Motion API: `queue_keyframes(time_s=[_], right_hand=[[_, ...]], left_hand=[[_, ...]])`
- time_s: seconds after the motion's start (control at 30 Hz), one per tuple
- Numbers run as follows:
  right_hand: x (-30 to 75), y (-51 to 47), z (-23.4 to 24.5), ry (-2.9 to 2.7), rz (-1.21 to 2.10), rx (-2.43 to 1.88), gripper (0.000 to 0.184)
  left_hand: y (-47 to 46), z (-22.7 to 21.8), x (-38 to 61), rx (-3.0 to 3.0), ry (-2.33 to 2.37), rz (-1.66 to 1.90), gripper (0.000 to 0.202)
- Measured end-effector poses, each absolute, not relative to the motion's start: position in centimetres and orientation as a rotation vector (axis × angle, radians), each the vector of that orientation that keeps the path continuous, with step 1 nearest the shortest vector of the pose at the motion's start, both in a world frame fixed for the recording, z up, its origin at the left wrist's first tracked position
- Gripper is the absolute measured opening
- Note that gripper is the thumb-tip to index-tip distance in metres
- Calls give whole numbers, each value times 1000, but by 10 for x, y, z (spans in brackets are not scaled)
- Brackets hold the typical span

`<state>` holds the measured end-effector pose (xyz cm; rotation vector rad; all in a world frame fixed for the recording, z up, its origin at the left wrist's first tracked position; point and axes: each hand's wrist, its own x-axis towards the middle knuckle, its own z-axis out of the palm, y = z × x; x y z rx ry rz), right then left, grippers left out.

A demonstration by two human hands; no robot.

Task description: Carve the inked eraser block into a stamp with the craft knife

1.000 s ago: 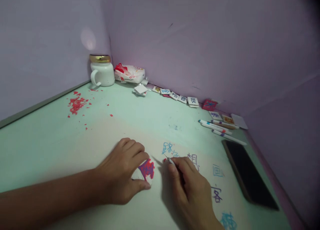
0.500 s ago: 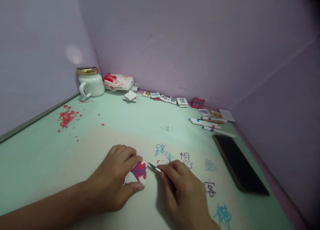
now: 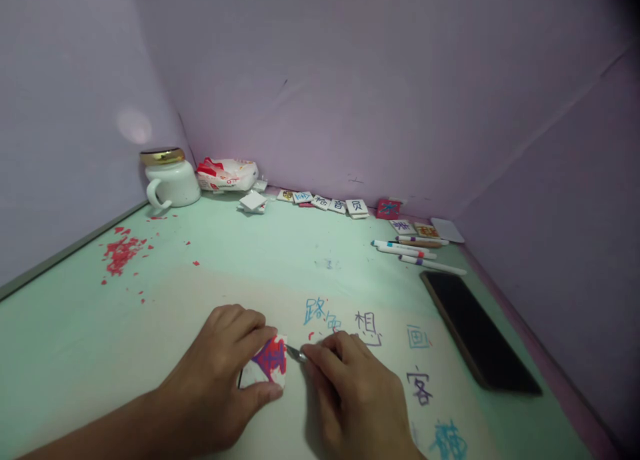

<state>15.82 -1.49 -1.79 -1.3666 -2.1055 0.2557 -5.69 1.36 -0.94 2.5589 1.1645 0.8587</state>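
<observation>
My left hand grips a small square tile between thumb and fingers, low in the view. Its face is white, with a red and purple character and patches where the red is gone. My right hand is closed round a craft knife, held like a pen. The blade tip meets the tile's upper right edge; whether it is cutting in I cannot tell. The knife's handle is mostly hidden by my fingers.
Red scraps lie at left, near a white mug with a gold lid. A white and red packet and several character tiles line the wall. Pens and a dark phone lie at right.
The whole view has shifted slightly, so everything sits a little lower and more to the left. The knife tip stays at the tile's right side; both grips are unchanged.
</observation>
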Motion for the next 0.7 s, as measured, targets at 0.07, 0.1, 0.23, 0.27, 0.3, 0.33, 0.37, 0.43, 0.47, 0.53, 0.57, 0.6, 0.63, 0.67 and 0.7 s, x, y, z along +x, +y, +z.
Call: queue_keyframes(time_s=[0.07,0.1,0.23,0.27,0.3,0.33,0.37,0.43,0.47,0.53,0.57,0.6,0.63,0.67,0.7], right_hand=[[158,-15,-17,-2092,279,-1368,25],[158,-14,-17,-2089,287,-1365,24],[158,-14,-14,-2090,297,-1365,23],[158,-14,-14,-2089,303,-1378,23],[158,-14,-13,-2093,312,-1391,22],[158,-14,-12,-2091,316,-1407,22],[158,-14,-11,-2092,318,-1419,23],[158,-15,-10,-2088,316,-1438,24],[159,-15,-10,-2089,317,-1445,24],[160,-15,-10,-2113,323,-1434,22],[161,-15,-10,-2131,328,-1424,21],[162,-14,-10,-2142,334,-1419,20],[163,-14,-10,-2143,342,-1422,20],[163,-14,-10,-2142,354,-1428,20],[163,-14,-9,-2135,364,-1437,21]], left_hand=[[13,-11,-57,2552,1171,872,38],[13,-11,-57,2539,1181,875,38],[10,-13,-57,2470,1227,866,37],[10,-13,-57,2461,1228,866,37],[9,-14,-57,2456,1226,867,37],[9,-14,-57,2451,1222,866,38],[9,-14,-57,2447,1222,862,39],[9,-15,-57,2440,1226,851,39],[9,-15,-57,2436,1230,845,40],[9,-15,-57,2433,1235,835,40],[9,-14,-57,2433,1236,831,40],[9,-14,-57,2434,1236,828,40],[9,-13,-57,2436,1239,829,40],[9,-13,-57,2436,1242,832,40],[9,-13,-57,2436,1246,837,40]])
